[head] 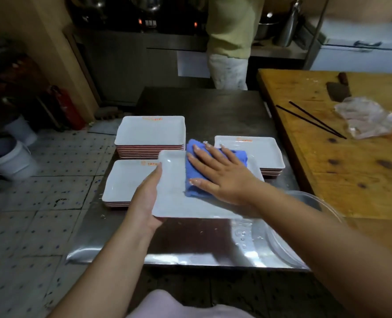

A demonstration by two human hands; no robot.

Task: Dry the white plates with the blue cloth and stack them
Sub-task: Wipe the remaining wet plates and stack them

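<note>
While stacks (150, 136) crowd, cleaver (338, 91) apart

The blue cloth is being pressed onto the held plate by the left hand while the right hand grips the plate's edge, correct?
Not quite: the hands are swapped. In the head view, the right hand lies flat on the blue cloth, pressing it onto the plate, while the left hand grips the plate's edge.
</note>
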